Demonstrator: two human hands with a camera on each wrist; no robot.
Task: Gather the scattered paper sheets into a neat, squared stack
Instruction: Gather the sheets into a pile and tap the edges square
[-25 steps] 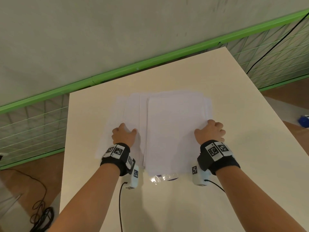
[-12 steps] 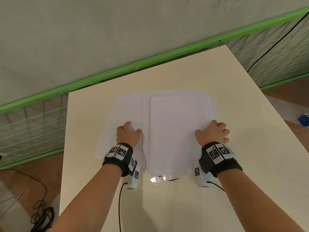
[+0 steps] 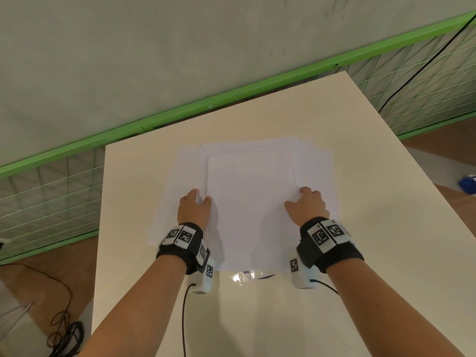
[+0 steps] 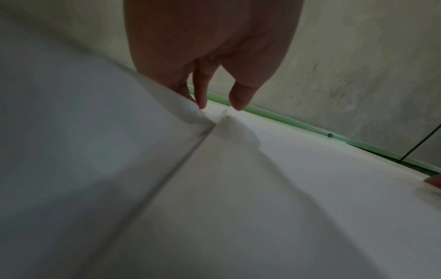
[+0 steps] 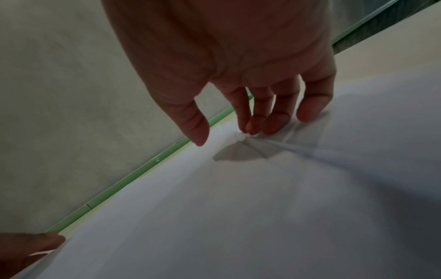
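Several white paper sheets (image 3: 249, 202) lie overlapped in the middle of the cream table (image 3: 360, 240), with lower sheets sticking out at the left (image 3: 175, 191) and right (image 3: 325, 173). My left hand (image 3: 201, 199) rests on the left edge of the top sheet. Seen from the left wrist, my left hand (image 4: 218, 107) has finger and thumb tips touching that edge. My right hand (image 3: 301, 194) presses on the top sheet's right edge. In the right wrist view its fingertips (image 5: 253, 128) crease the paper (image 5: 238, 207) and the thumb hovers just above it.
A crinkled clear film (image 3: 244, 275) pokes out under the sheets' near edge. A green rail with wire mesh (image 3: 180, 117) runs behind the table against a grey wall. Black cables (image 3: 61, 331) lie on the floor at the left, a blue object (image 3: 467, 184) at the far right.
My right hand has slid left onto the top sheet, whose right edge now buckles slightly. More of the lower sheets shows on the right. My left hand has barely moved.
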